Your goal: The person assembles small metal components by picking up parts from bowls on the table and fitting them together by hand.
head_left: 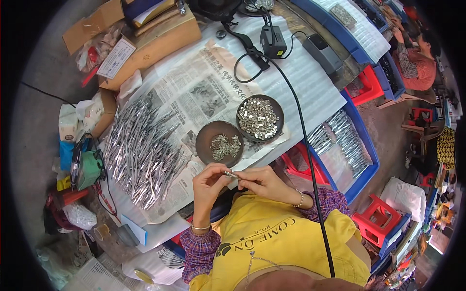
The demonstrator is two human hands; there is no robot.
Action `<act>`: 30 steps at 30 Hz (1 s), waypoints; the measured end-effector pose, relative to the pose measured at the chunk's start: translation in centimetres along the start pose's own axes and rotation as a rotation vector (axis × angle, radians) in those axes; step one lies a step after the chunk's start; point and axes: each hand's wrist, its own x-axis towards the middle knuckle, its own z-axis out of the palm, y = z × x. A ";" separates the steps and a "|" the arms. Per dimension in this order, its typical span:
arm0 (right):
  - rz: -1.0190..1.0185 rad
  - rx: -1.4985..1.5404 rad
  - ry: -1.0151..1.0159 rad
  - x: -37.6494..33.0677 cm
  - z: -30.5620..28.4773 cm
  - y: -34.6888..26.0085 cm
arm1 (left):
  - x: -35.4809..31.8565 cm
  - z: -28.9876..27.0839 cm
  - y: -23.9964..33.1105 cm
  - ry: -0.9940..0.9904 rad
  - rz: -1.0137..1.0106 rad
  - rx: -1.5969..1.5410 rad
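Observation:
Above my lap, at the table's near edge, both hands meet at a small silver metal piece (231, 174). My left hand (208, 186) pinches one end between thumb and fingertips. The fingers of my right hand (266, 184) close on the other end. The piece's exact kind is too small to make out. Just beyond my hands stands a dark round dish (205, 137) with small silver metal parts (227, 147) in it. Behind it to the right, a second dish (281, 119) holds many small shiny metal bits (257, 116). Left of them lies a large heap of thin silver metal strips (145, 150).
Newspaper (194, 68) covers the table under dishes and heap. A black cable (302, 123) hangs across the right side from a black device (273, 42). A blue tray (371, 162) of silver strips stands at right, near red stools (376, 220). A cardboard box (165, 43) sits far left; another person (420, 68) sits far right.

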 end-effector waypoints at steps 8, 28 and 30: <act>-0.026 -0.019 0.012 0.3 0.3 -0.2 | -0.2 -0.1 0.2 0.010 0.007 0.011; -0.137 -0.019 -0.038 1.8 0.7 -1.3 | -1.5 -1.2 1.1 0.163 0.147 -0.129; -0.190 0.059 -0.043 2.7 0.4 -3.3 | -2.0 -1.8 1.5 0.243 0.214 -0.301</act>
